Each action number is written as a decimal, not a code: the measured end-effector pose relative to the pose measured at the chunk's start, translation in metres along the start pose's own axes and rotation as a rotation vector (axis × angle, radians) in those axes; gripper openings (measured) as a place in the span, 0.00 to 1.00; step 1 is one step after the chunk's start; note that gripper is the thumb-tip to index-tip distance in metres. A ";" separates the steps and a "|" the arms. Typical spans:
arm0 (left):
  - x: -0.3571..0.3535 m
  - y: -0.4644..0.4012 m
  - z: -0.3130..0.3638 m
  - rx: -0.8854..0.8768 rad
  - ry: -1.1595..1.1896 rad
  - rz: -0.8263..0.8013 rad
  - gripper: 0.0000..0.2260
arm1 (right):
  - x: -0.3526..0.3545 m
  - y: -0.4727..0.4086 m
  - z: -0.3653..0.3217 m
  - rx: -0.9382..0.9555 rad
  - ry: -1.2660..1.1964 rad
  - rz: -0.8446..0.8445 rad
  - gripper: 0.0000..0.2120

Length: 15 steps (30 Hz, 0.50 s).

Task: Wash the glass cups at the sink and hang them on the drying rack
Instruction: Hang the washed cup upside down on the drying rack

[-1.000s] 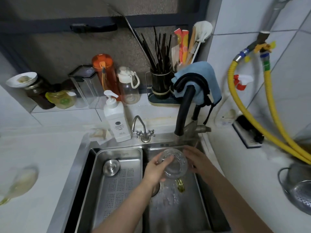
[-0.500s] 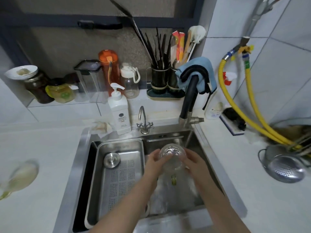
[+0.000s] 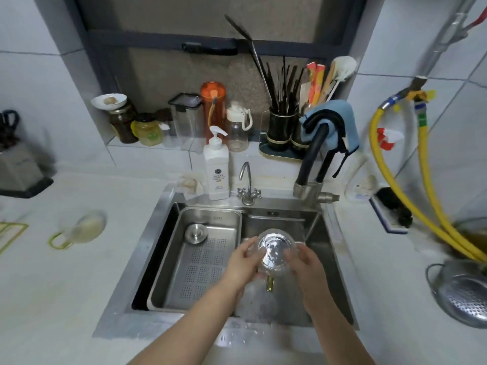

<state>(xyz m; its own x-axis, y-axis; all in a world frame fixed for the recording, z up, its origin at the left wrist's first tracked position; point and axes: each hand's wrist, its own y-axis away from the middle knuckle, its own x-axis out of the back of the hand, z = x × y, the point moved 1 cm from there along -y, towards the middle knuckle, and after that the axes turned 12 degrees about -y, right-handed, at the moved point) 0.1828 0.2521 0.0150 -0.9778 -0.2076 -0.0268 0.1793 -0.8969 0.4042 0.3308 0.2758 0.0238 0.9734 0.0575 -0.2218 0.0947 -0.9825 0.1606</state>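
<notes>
Glass cup (image 3: 275,252) held over the sink (image 3: 329,248), right of the drain tray (image 3: 200,262); left hand (image 3: 243,264) and right hand (image 3: 307,267) curl round its opposite sides.

glass cup (image 3: 275,252) over sink (image 3: 287,306) — between hands; soap bottle (image 3: 216,169) behind; colander (image 3: 463,296) right

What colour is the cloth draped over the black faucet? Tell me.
Light blue cloth, clearest in the head view.
</notes>
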 end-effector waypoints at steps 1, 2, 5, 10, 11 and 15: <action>0.000 0.003 -0.001 -0.003 0.030 0.025 0.16 | 0.000 -0.001 -0.002 -0.012 0.006 -0.005 0.06; 0.001 0.007 -0.002 -0.005 0.054 0.053 0.15 | -0.002 -0.002 -0.003 -0.024 0.008 -0.022 0.03; 0.009 0.023 -0.005 0.031 0.139 0.172 0.14 | -0.010 -0.007 0.004 -0.062 0.080 -0.112 0.06; 0.047 0.055 -0.015 0.028 0.195 0.370 0.18 | -0.053 0.003 0.009 -0.102 0.056 -0.316 0.10; 0.056 0.063 -0.017 0.020 0.211 0.404 0.17 | -0.065 0.007 0.010 -0.115 0.037 -0.346 0.11; 0.095 0.093 -0.022 -0.023 0.260 0.563 0.15 | -0.115 0.025 0.015 -0.158 0.029 -0.467 0.12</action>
<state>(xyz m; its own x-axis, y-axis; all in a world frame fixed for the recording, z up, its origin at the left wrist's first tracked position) 0.1084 0.1404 0.0302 -0.6750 -0.7368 -0.0381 0.6650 -0.6300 0.4011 0.2182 0.2417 0.0385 0.8247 0.4921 -0.2787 0.5503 -0.8118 0.1951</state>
